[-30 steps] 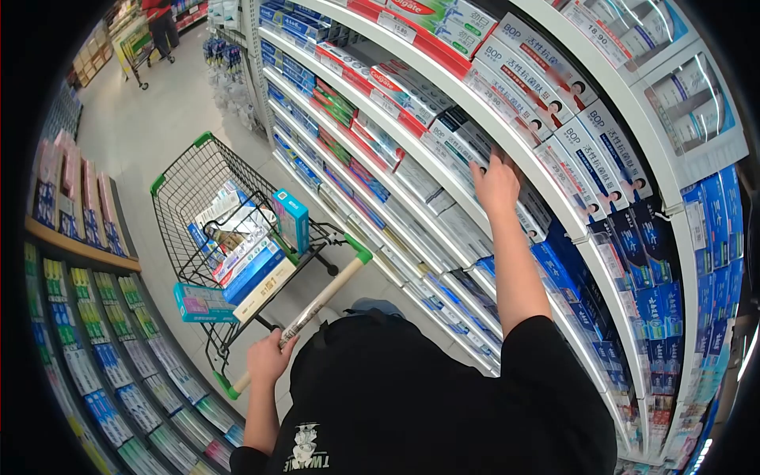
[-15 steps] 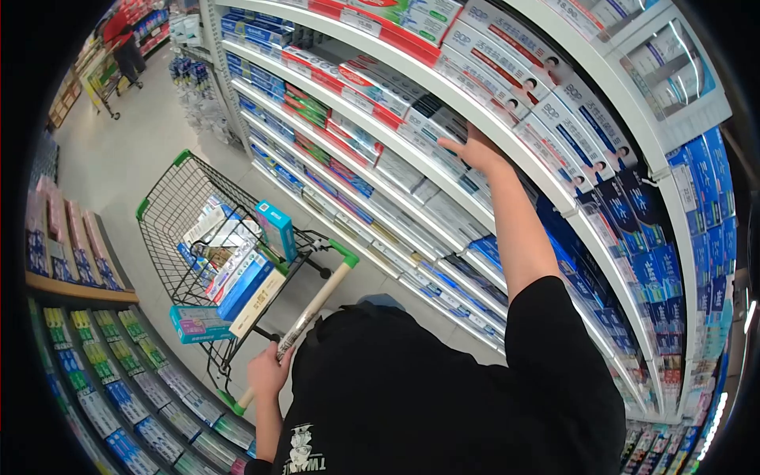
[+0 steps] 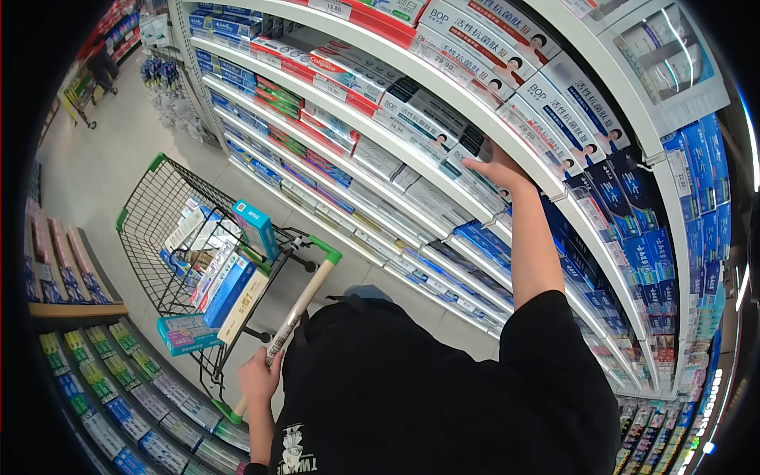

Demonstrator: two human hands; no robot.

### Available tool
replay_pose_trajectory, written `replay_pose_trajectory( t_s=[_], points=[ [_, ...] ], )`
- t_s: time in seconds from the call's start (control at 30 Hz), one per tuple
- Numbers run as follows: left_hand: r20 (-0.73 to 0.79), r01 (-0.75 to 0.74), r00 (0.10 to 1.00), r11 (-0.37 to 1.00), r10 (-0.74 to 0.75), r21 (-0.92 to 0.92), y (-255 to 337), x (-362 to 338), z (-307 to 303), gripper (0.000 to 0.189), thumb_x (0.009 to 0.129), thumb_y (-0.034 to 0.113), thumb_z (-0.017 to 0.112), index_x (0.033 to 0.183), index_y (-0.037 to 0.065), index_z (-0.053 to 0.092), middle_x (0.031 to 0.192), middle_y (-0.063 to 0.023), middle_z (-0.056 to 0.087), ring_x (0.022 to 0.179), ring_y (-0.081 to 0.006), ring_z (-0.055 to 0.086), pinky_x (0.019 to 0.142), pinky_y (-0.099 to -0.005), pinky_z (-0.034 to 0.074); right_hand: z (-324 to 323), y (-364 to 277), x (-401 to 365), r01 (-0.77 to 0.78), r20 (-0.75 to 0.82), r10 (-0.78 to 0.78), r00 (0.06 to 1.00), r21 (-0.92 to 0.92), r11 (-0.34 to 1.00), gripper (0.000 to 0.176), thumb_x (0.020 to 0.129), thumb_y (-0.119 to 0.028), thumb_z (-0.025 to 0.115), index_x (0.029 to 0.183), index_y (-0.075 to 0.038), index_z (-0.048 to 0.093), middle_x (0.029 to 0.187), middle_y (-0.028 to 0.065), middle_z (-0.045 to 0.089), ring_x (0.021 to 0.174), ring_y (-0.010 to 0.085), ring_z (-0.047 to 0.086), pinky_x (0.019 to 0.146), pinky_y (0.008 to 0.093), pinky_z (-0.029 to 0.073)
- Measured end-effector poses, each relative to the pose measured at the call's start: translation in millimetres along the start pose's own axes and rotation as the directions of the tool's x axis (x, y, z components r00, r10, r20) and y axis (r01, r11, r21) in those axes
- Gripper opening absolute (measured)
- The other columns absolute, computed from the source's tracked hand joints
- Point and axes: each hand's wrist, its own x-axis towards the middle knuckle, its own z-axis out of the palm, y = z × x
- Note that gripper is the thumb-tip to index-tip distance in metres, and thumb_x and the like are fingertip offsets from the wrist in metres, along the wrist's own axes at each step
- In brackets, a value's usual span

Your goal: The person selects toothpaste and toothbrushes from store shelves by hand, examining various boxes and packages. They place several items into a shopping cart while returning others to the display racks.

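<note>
My left hand (image 3: 260, 378) is wrapped round the pale handle (image 3: 299, 305) of a shopping cart. Inside the cart's wire basket (image 3: 142, 207) lie several boxes, among them a blue box (image 3: 231, 291), a cream box (image 3: 244, 305) and a teal box (image 3: 255, 229). Another teal box (image 3: 188, 334) sits at the basket's lower edge. My right hand (image 3: 503, 171) reaches into a shelf of toothpaste boxes, at the BOP boxes (image 3: 461, 158). Its thumb points left along the box fronts; the other fingers are hidden under the shelf above, so its grip does not show.
White shelves (image 3: 443, 180) of toothpaste curve along the right. On the left stands a lower rack (image 3: 119, 380) of toothbrush packs, with pink boxes (image 3: 70, 257) above it. A person (image 3: 101, 70) with a yellow-green cart (image 3: 77, 96) is at the far upper left.
The view has shifted, so the cart and left-hand rack appear further left. My right hand has moved right along the shelf, with more BOP boxes showing beside it. My left hand still holds the handle.
</note>
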Motion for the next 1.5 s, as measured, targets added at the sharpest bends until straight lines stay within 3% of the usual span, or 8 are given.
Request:
replay_pose_trajectory(
  t_s=[0.1,0.23,0.43,0.73,0.87,1.07,1.13,1.5],
  points=[
    [0.009,0.017,1.000,1.000,-0.017,0.002,0.8,-0.1,-1.6,0.047,0.097,0.053,0.068,0.090,0.008,0.060,0.072,-0.0188,0.068,0.069,-0.0437,0.068,0.062,-0.0528,0.052,5.1,-11.0,-10.0,0.002,-0.174,-0.016,0.985,-0.080,0.997,0.110,0.084,-0.070,0.074,0.163,-0.004,0.035,0.165,0.0214,0.042,0.154,0.0377,0.038,0.126,0.0458,0.033],
    [0.099,0.018,0.995,0.999,-0.013,-0.052,-1.9,5.3,-8.0,0.051,0.099,0.059,0.062,0.087,0.009,0.063,0.073,-0.0175,0.069,0.072,-0.0420,0.069,0.065,-0.0529,0.054,20.8,-76.7,-44.8,0.510,-0.464,-0.499,0.732,-0.113,0.853,0.060,0.089,-0.038,0.079,0.135,-0.003,0.064,0.133,0.0201,0.065,0.127,0.0381,0.059,0.108,0.0482,0.044],
    [0.117,0.100,0.990,0.980,-0.080,-0.173,3.1,-0.6,-15.9,0.046,0.104,0.052,0.053,0.088,0.011,0.065,0.074,-0.0168,0.069,0.077,-0.0427,0.068,0.070,-0.0551,0.053,129.1,-236.0,-127.3,0.914,-0.279,-0.885,0.373,0.274,0.299,0.024,0.088,-0.015,0.078,0.108,-0.004,0.070,0.114,0.0121,0.070,0.107,0.0339,0.066,0.094,0.0447,0.053],
    [-0.234,0.136,0.919,0.812,-0.318,-0.567,-10.3,15.1,0.2,0.024,0.100,0.029,0.068,0.111,0.008,0.073,0.099,-0.0126,0.071,0.094,-0.0337,0.067,0.083,-0.0460,0.055,198.4,-300.2,-164.5,0.682,0.188,-0.884,0.428,0.574,0.453,0.025,0.101,-0.031,0.067,0.117,-0.013,0.073,0.102,0.0067,0.076,0.089,0.0322,0.073,0.078,0.0435,0.057],
    [-0.573,0.225,0.793,0.974,-0.205,-0.037,-56.4,69.5,0.3,0.048,0.090,0.024,0.079,0.132,0.007,0.061,0.122,-0.0159,0.064,0.107,-0.0346,0.063,0.094,-0.0436,0.052,190.0,-309.1,-161.8,0.538,0.337,-0.775,0.534,0.572,0.619,0.028,0.101,-0.040,0.067,0.113,-0.015,0.073,0.095,0.0051,0.077,0.086,0.0320,0.073,0.074,0.0441,0.057],
    [-0.056,0.455,0.884,0.881,-0.465,-0.129,-113.5,111.8,2.3,0.055,0.084,0.021,0.084,0.132,0.010,0.061,0.120,-0.0137,0.062,0.114,-0.0346,0.063,0.094,-0.0480,0.055,192.3,-319.5,-170.5,0.585,0.286,-0.731,0.620,0.451,0.673,0.033,0.102,-0.045,0.064,0.104,-0.013,0.071,0.096,0.0058,0.077,0.087,0.0318,0.073,0.075,0.0450,0.057],
    [-0.156,0.363,0.911,0.921,-0.382,-0.141,-119.8,106.4,-1.7,0.053,0.083,0.020,0.085,0.130,0.012,0.062,0.119,-0.0133,0.062,0.115,-0.0342,0.063,0.093,-0.0482,0.056,194.7,-319.8,-169.8,0.589,0.258,-0.735,0.627,0.461,0.664,0.036,0.102,-0.046,0.062,0.100,-0.011,0.070,0.097,0.0060,0.077,0.087,0.0322,0.074,0.075,0.0459,0.057],
    [-0.745,0.032,0.663,0.997,-0.074,-0.071,-48.0,40.1,-7.7,0.051,0.066,-0.005,0.082,0.114,0.012,0.075,0.107,-0.0115,0.062,0.112,-0.0349,0.064,0.081,-0.0390,0.061,200.3,-316.1,-151.3,0.529,0.267,-0.760,0.592,0.582,0.617,0.073,0.103,-0.066,0.048,0.161,-0.022,0.039,0.113,0.0059,0.074,0.084,0.0297,0.072,0.076,0.0454,0.055]
  ],
)
